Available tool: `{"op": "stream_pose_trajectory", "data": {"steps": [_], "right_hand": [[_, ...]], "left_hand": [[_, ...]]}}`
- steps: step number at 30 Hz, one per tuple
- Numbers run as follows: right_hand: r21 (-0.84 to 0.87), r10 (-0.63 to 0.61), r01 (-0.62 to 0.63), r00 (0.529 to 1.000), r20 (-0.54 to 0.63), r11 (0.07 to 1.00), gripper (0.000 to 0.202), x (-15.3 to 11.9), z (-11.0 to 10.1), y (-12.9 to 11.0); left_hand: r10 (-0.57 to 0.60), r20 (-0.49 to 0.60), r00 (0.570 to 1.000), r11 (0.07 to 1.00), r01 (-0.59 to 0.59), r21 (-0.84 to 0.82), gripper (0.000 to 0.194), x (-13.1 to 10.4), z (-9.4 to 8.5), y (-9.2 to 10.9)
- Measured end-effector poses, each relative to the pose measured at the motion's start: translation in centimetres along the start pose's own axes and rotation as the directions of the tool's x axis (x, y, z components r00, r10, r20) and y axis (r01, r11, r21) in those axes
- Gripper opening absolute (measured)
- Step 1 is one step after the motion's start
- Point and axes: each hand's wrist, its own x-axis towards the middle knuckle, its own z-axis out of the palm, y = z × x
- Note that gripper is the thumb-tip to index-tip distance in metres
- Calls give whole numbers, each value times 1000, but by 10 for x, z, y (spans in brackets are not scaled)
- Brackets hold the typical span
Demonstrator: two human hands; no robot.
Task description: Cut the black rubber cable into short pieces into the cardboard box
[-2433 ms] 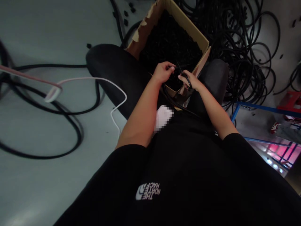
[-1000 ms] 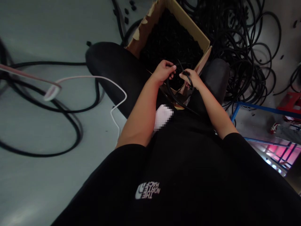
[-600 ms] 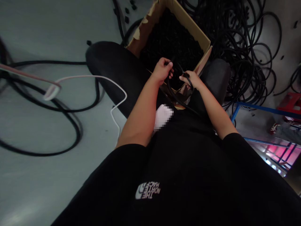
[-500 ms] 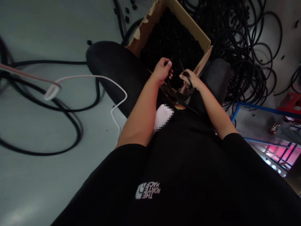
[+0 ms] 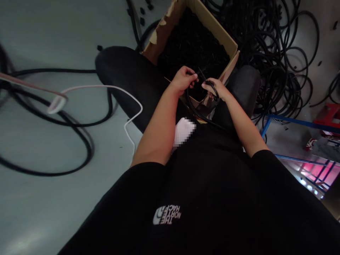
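Note:
My left hand (image 5: 186,79) is closed on a black tube (image 5: 195,110), which bends down from the fingers and runs back toward my lap. Facing it, my right hand (image 5: 214,88) grips black-handled scissors (image 5: 211,85), their blades pointing up and left, close to the left fingertips. Both hands are over the near corner of an open cardboard box (image 5: 219,26). Inside the box lies a heap of small black pieces (image 5: 192,46).
Tangled black tubing (image 5: 276,60) is piled right of the box. Loops of black tube (image 5: 89,148) and a white cable (image 5: 106,85) lie to the left. A blue frame (image 5: 294,120) and a red object (image 5: 329,115) are at the right.
My left hand has turned slightly and its fingertips have shifted right and down, with the tube bending more beside it. The scissors have tilted further left.

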Motion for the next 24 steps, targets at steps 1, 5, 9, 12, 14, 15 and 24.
{"op": "stream_pose_trajectory", "data": {"steps": [1,5,9,12,14,15,24], "right_hand": [[5,9,-9,1000,-6,1000,61,-1,0,-1],[31,26,-23,997,-68,999,58,0,-1,-2],[62,35,-31,997,-63,998,50,6,-1,2],[62,38,-34,997,-64,997,46,9,-1,6],[36,41,-39,997,-69,999,45,9,-1,7],[25,40,-39,997,-65,999,45,8,-1,7],[-3,-38,39,999,20,999,48,18,1,17]], "left_hand": [[-21,-1,1000,1000,21,9,31,0,1,0],[-118,-34,992,993,117,-19,26,2,3,-1],[-164,-57,985,983,158,-91,27,1,3,3],[-150,-64,987,980,140,-140,31,-1,2,6],[-117,-70,991,979,103,-173,33,-2,2,6],[-109,-77,991,979,93,-182,32,-2,3,6],[-130,-140,982,987,114,-115,22,15,-1,-14]]}}
